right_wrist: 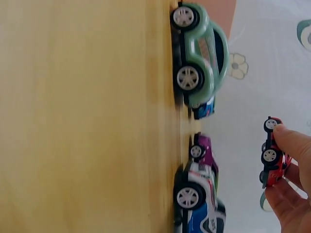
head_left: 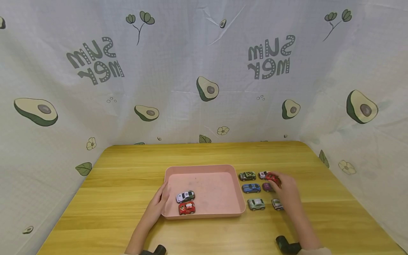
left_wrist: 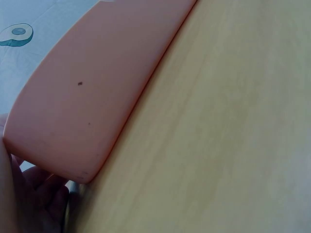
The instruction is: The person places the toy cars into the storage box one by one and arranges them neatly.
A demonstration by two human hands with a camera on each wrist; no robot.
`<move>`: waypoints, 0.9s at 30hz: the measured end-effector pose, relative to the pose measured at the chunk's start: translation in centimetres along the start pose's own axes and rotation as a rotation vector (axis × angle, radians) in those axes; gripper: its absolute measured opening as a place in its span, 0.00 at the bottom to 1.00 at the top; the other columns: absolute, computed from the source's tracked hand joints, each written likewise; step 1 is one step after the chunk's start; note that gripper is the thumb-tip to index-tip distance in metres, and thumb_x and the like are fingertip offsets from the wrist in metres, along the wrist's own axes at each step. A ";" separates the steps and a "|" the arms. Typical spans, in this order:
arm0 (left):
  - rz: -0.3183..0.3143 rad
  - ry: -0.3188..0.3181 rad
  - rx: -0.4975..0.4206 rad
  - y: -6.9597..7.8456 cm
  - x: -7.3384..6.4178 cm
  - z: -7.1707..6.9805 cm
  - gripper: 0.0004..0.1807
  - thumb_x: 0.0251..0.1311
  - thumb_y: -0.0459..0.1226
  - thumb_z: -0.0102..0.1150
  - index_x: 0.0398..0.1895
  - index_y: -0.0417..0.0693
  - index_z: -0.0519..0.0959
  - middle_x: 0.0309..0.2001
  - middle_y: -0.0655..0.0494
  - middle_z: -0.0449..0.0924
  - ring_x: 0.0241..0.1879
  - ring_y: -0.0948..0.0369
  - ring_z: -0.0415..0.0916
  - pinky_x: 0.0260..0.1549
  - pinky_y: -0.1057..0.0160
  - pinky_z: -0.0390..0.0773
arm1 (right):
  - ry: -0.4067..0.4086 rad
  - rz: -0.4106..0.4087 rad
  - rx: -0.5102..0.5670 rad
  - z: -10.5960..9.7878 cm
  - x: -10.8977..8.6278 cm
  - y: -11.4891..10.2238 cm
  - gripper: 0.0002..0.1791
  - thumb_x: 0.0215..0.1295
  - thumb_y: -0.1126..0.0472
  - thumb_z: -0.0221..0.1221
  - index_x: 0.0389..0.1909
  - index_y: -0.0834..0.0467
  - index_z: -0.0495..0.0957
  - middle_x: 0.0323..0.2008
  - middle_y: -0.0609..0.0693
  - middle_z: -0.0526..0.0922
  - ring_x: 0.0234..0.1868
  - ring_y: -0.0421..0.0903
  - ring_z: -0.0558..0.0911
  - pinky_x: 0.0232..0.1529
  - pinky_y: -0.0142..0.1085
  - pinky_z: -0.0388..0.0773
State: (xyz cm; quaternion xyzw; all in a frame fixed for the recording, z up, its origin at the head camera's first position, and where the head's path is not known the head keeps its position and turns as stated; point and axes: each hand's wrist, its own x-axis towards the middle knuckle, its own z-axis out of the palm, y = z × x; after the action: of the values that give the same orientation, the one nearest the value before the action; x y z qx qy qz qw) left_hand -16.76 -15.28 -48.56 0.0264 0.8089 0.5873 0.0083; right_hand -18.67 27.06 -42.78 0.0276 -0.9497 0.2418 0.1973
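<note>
- Black wrist mounts (head_left: 288, 246) are nearest the camera, low toward the near edge of the desk (head_left: 95, 219), one at each wrist.
- Red toy car (head_left: 273, 178) hangs off the desk toward its right edge; the right wrist view shows its wheels clear of the surface.
- Right hand (head_left: 286, 186) grasps that car: thumb and fingers pinch its body, parted only as far as it fills.
- For this lift, a light, even pinch on the body seems best; squeezing harder could make a smooth shell slip.
- White car (head_left: 263, 175) and purple car (head_left: 267, 187) are close by, partly covered by the hand, so gaining height before going sideways should avoid knocking them.
- Camouflage car (head_left: 247, 176), blue car (head_left: 251, 188) and pale green car (head_left: 256, 204) line up beside the tray; a patterned white car (head_left: 277, 204) is nearer the desk's near edge.
- Pink tray (head_left: 216, 191) holds a black-and-white car (head_left: 185, 196) and a second red car (head_left: 186, 208) toward its near left corner.
- Left hand (head_left: 157, 203) grips the tray's left wall, fingers curled outside, thumb apparently over the rim; gentle steadying without tilting should suffice.
</note>
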 end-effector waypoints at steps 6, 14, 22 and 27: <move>0.016 0.003 0.005 0.0 0.0 0.0 0.28 0.67 0.45 0.42 0.69 0.50 0.55 0.70 0.42 0.51 0.69 0.44 0.46 0.66 0.43 0.48 | -0.017 0.003 0.028 0.2 -0.3 -1.0 0.21 0.56 0.65 0.60 0.51 0.66 0.73 0.44 0.69 0.78 0.45 0.64 0.75 0.45 0.56 0.72; 0.029 0.001 0.012 0.0 0.0 0.1 0.28 0.67 0.45 0.42 0.69 0.48 0.54 0.69 0.40 0.50 0.69 0.43 0.46 0.65 0.41 0.49 | 0.018 -0.056 0.053 0.4 -0.6 -2.6 0.19 0.54 0.66 0.61 0.48 0.66 0.74 0.45 0.68 0.78 0.47 0.65 0.73 0.49 0.58 0.67; 0.001 -0.004 0.000 0.0 0.0 0.1 0.29 0.67 0.46 0.41 0.69 0.51 0.54 0.70 0.43 0.50 0.70 0.45 0.45 0.66 0.43 0.49 | 0.034 -0.103 0.071 0.7 -0.8 -4.2 0.19 0.53 0.66 0.62 0.47 0.65 0.76 0.38 0.61 0.81 0.42 0.59 0.76 0.49 0.56 0.68; 0.000 -0.003 0.000 -0.1 0.0 0.1 0.29 0.67 0.46 0.42 0.69 0.51 0.54 0.70 0.43 0.50 0.70 0.45 0.45 0.66 0.43 0.49 | 0.059 -0.147 0.060 1.0 -1.0 -4.9 0.18 0.52 0.65 0.63 0.46 0.64 0.76 0.37 0.58 0.82 0.38 0.54 0.76 0.43 0.50 0.72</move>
State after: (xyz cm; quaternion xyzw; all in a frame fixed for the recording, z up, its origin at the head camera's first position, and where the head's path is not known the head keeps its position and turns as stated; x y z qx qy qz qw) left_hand -16.80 -15.26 -48.66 0.0273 0.8088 0.5874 0.0093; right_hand -17.39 22.20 -41.71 0.0958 -0.9312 0.2558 0.2412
